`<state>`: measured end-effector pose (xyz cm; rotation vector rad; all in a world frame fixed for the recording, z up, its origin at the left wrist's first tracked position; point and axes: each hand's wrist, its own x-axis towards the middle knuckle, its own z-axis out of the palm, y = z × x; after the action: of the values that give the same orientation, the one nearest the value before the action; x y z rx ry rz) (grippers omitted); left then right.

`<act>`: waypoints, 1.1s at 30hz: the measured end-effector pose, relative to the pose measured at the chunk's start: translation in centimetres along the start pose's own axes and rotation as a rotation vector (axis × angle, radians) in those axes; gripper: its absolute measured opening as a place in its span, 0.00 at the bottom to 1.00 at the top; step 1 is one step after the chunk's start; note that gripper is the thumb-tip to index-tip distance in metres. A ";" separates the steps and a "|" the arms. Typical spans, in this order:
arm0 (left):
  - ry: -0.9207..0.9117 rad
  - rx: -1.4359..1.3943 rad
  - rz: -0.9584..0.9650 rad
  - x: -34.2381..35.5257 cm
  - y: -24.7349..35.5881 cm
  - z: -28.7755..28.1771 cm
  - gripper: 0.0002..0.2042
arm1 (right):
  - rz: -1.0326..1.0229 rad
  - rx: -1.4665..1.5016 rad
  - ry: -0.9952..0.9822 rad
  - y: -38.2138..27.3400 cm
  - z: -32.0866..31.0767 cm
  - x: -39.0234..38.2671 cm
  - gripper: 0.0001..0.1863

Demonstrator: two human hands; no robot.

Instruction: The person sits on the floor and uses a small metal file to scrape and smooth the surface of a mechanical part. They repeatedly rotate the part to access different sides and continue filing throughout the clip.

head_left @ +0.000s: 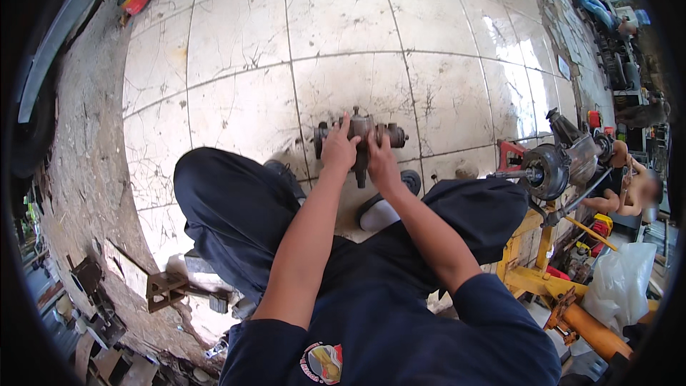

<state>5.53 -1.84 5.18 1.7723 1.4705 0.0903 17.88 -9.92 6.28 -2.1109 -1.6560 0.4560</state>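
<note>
Both hands clamped on steering gearbox (361,136): left hand (338,149), right hand (381,163). Long axis left-right, on tiled floor (243,64); shaft end toward person.

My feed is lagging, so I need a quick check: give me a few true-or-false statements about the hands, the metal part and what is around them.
1. Both hands rest on the grey metal gearbox. True: left hand, right hand.
2. The gearbox sits on a workbench. False: it stands on the tiled floor.
3. A yellow stand carrying another metal assembly is to the person's right. True.
4. The right hand holds a wrench. False: no tool shows in either hand.
5. The person wears light trousers. False: the trousers are dark blue.
</note>
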 end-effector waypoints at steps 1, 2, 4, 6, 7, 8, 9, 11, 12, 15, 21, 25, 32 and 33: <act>0.016 0.020 -0.016 -0.1 -0.2 0.3 0.40 | -0.032 -0.030 -0.041 0.2 -0.3 -0.7 0.27; 0.017 0.022 -0.020 0.6 -0.3 0.4 0.40 | -0.064 -0.061 -0.083 0.4 -0.5 -0.6 0.27; -0.011 0.036 -0.038 0.6 0.0 0.1 0.40 | -0.047 -0.046 -0.050 0.4 -1.0 1.6 0.28; -0.020 0.020 -0.033 0.8 0.1 -0.2 0.40 | 0.019 -0.058 -0.032 0.1 -0.7 3.8 0.28; -0.015 0.023 -0.031 0.8 0.1 -0.2 0.40 | 0.020 -0.041 -0.028 -0.4 -0.5 2.8 0.27; -0.011 0.025 -0.029 0.8 0.1 -0.2 0.39 | -0.015 -0.036 -0.065 -0.4 -0.5 1.5 0.26; 0.008 0.041 -0.023 0.7 0.2 -0.1 0.40 | -0.052 -0.039 -0.098 0.1 -1.0 0.3 0.26; 0.014 0.052 -0.020 1.0 -0.2 -0.3 0.40 | -0.088 -0.042 -0.117 0.8 -0.9 0.4 0.25; 0.015 0.056 -0.024 1.0 -0.5 -0.1 0.40 | -0.088 -0.041 -0.108 0.7 -1.2 1.5 0.25; 0.003 0.052 0.039 1.6 -0.6 -0.2 0.40 | -0.010 -0.083 -0.079 -0.1 -1.2 3.7 0.26; 0.064 0.081 0.033 0.8 -0.6 0.2 0.40 | -0.117 -0.075 -0.207 0.9 -2.4 0.5 0.26; 0.021 0.018 0.012 1.1 -0.5 -0.6 0.38 | -0.126 -0.042 -0.133 1.2 -1.9 3.9 0.29; -0.009 -0.004 0.137 0.8 -1.1 -1.8 0.42 | -0.171 -0.032 -0.238 1.4 -2.7 2.9 0.30; -0.063 -0.004 0.101 0.9 -0.6 -2.4 0.43 | -0.124 -0.013 -0.202 0.5 -2.7 4.1 0.30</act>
<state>4.05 0.17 6.08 1.8297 1.3352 0.0891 20.67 -6.41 8.37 -2.0121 -1.8932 0.6380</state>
